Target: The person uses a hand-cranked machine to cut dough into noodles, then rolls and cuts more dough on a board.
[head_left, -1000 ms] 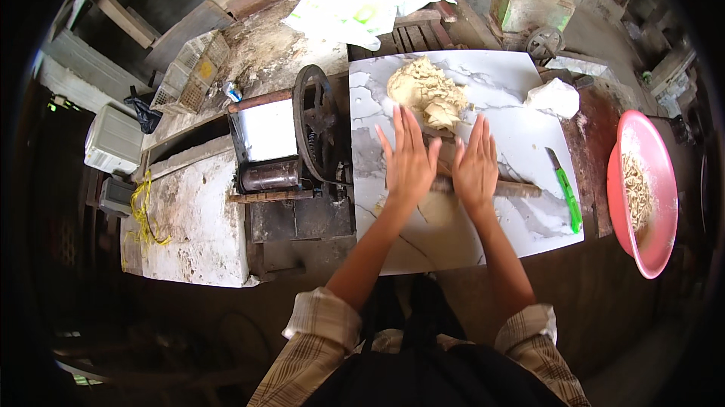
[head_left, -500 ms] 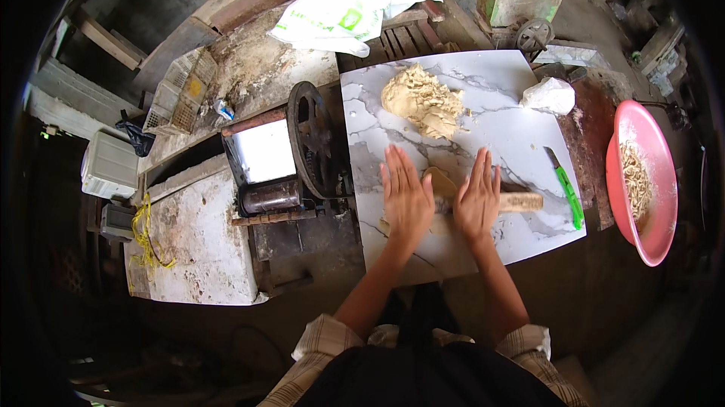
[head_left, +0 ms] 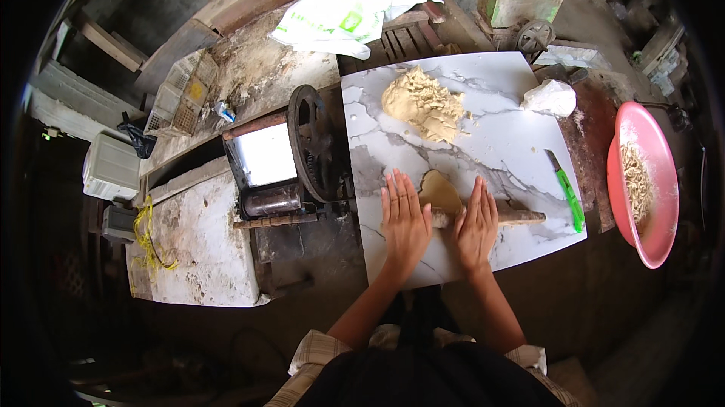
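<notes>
In the head view, a wooden rolling pin (head_left: 522, 217) lies under both palms on a marble-patterned board (head_left: 498, 135), its long axis running left to right across the person's front. The left hand (head_left: 406, 227) covers its left end, so that end is hidden; the right hand (head_left: 477, 227) is nearer the bare end, which sticks out to the right. Both hands are flat, fingers straight and close together, pointing to the far side, clasping nothing. A small flattened dough piece (head_left: 440, 189) lies between the hands, just beyond the pin's far side; it looks pale yellow, thin and smooth, with a rounded far edge. Farther off sits a rough dough lump (head_left: 424, 105); to the right, a green-handled knife (head_left: 568, 192) and a pink basin (head_left: 666, 188).
</notes>
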Available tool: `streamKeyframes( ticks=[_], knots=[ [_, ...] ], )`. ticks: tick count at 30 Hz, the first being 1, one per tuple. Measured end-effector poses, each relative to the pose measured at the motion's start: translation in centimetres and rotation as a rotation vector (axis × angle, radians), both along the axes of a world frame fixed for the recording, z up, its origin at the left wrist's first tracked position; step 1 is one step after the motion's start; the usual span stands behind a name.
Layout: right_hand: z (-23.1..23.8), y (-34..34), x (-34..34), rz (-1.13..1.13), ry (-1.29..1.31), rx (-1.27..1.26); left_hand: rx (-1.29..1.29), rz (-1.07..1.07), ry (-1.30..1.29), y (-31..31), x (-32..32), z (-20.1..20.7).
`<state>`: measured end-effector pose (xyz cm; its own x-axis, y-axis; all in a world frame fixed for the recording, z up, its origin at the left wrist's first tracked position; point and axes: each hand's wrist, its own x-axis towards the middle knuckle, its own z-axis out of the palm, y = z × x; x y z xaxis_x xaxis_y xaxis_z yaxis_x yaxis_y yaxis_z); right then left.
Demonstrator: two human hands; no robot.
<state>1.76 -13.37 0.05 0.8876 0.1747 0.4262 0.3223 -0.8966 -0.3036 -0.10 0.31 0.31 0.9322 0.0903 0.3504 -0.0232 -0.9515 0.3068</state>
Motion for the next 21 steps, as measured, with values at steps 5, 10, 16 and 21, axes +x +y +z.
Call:
streamKeyframes(
  ticks=[5, 10, 16, 21],
  knots=[
    [1.3, 1.4, 7.1, -0.043, -0.013, 0.072, -0.115, 0.028, -0.110, 0.7, 7.4, 0.3],
    [1.6, 2.2, 9.8, -0.190, -0.088, 0.004, -0.042, 0.157, -0.106, 1.3, 10.5, 0.7],
    [-0.7, -0.2, 1.8, -0.025, 0.015, -0.028, -0.016, -0.012, -0.063, 0.2, 2.4, -0.7],
    [0.5, -0.1, 3.7, 0.094, 0.004, 0.028, 0.070, -0.013, -0.059, 0.9, 3.9, 0.0]
  ],
)
